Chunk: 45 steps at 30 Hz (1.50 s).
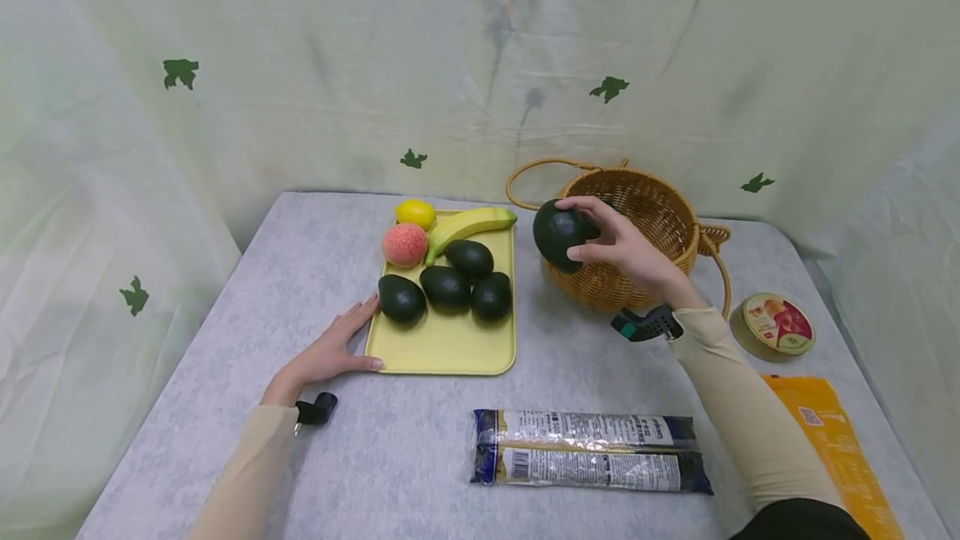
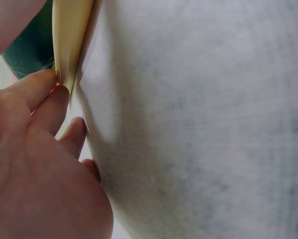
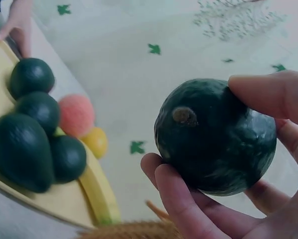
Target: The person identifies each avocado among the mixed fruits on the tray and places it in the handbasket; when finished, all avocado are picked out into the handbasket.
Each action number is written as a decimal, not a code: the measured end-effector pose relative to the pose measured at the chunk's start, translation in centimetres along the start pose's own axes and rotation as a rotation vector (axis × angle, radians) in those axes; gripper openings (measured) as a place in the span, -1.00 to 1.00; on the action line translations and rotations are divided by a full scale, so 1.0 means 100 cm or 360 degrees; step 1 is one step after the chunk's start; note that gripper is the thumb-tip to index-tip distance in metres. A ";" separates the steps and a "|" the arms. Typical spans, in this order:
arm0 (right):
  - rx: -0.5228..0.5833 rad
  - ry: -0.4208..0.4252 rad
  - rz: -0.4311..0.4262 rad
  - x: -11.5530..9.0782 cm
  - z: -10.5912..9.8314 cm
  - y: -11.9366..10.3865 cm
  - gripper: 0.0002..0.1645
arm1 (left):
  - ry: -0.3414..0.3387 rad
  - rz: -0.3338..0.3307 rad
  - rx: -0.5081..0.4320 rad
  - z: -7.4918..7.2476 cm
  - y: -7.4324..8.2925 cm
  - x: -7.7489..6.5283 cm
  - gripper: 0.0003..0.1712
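Note:
My right hand (image 1: 626, 252) grips a dark green avocado (image 1: 558, 236) above the left front rim of a wicker basket (image 1: 600, 286). In the right wrist view, thumb and fingers curl round this avocado (image 3: 214, 139), whose brown stem end shows. My left hand (image 1: 337, 348) touches the left edge of a yellow tray (image 1: 442, 357), fingers spread and thumb near its front corner. In the left wrist view, fingertips (image 2: 54, 99) rest against the tray's side wall (image 2: 67, 40). On the tray are several avocados (image 1: 401, 300), a banana (image 1: 472, 223), a peach (image 1: 405, 245) and a lemon (image 1: 415, 213).
Two long dark-blue packages (image 1: 588, 450) lie at the front of the table. A round tin (image 1: 776, 325) stands right of the basket, with an orange packet (image 1: 836, 432) in front of it, partly under the right sleeve. A patterned curtain (image 1: 375, 65) hangs behind the table.

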State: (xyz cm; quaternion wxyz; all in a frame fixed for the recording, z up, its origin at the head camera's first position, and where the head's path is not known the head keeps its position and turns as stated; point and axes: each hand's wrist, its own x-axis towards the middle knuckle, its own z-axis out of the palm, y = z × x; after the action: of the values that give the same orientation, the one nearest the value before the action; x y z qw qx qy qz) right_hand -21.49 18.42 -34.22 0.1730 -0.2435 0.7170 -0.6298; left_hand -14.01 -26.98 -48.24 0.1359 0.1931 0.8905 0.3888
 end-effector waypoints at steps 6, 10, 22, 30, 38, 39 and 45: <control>0.0058 0.0134 0.0004 -0.012 -0.026 -0.004 -0.34 | 0.0011 0.0009 0.0002 0.000 0.000 -0.001 0.17; 0.0081 0.0243 0.0005 -0.019 -0.041 -0.007 -0.33 | 0.0016 0.0020 0.0003 0.001 0.000 -0.002 0.17; 0.0248 0.0513 0.0012 -0.034 -0.074 0.002 -0.34 | 0.0012 0.0010 0.0006 0.001 0.000 -0.002 0.18; 0.0095 0.0523 0.0180 -0.028 -0.079 0.009 -0.31 | 0.0007 -0.0014 0.0004 0.001 0.000 -0.001 0.19; -0.0196 0.0405 0.0346 -0.009 -0.070 0.017 -0.30 | -0.0009 -0.0028 0.0006 0.001 -0.001 0.000 0.20; -0.0214 0.0384 0.0357 -0.007 -0.069 0.017 -0.31 | -0.0009 -0.0027 0.0007 0.001 -0.001 0.000 0.20; -0.0325 0.0285 0.0389 0.004 -0.063 0.022 -0.31 | -0.0006 -0.0030 0.0012 0.000 -0.001 0.000 0.21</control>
State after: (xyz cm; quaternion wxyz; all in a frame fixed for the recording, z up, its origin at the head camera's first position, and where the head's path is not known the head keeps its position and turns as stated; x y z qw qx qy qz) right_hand -25.64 23.56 -35.39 0.1580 -0.1137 0.8141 -0.5471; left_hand -14.04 -26.99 -48.29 0.1406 0.1860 0.8934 0.3839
